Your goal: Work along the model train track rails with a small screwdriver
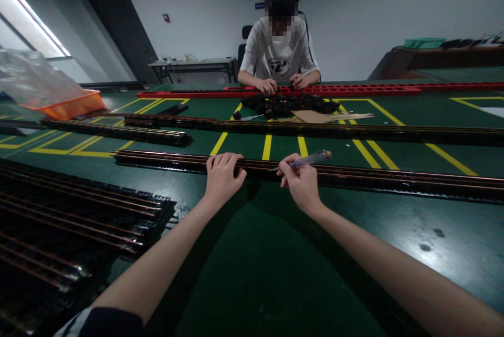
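A long black rail with thin copper-coloured strips along its top lies across the table in front of me. My left hand grips it near the middle, fingers curled over the top and thumb on the near side. My right hand is closed around a small screwdriver with a clear handle. The screwdriver is tilted, its thin tip pointing left and down at the rail's top. What exactly the tip touches is too small to tell.
Stacked copper-lined rails fill the near left. More rails lie beyond mine, with a heap of black parts, cardboard and a red rack. An orange basket stands far left. A co-worker sits opposite, handling black parts.
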`<state>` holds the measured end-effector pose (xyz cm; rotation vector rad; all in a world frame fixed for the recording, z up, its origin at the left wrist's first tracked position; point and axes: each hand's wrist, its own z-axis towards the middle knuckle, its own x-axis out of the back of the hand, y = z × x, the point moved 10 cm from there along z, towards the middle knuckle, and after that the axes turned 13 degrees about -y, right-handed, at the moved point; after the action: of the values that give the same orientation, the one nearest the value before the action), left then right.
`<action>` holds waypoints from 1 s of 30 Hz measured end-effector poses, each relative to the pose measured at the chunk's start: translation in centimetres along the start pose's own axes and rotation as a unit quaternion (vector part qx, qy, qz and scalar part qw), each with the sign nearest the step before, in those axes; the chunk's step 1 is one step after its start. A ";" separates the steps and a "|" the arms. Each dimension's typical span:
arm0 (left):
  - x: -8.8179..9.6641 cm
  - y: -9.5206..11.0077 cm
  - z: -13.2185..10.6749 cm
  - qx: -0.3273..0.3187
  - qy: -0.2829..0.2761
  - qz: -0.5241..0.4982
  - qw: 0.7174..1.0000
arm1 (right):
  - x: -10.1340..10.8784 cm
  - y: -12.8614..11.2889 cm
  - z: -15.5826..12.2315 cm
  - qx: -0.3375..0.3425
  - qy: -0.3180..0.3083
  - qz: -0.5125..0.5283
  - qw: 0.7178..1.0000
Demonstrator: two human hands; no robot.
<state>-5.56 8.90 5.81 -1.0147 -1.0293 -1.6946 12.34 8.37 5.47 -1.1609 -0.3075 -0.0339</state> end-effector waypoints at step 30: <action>-0.2 1.2 0.0 -0.030 0.002 0.020 0.999 | 0.5 -0.2 -0.2 0.007 0.027 0.014 1.000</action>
<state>-4.38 8.63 5.89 -1.0639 -0.9550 -1.7017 12.86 8.15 5.66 -1.1476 -0.2432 -0.0384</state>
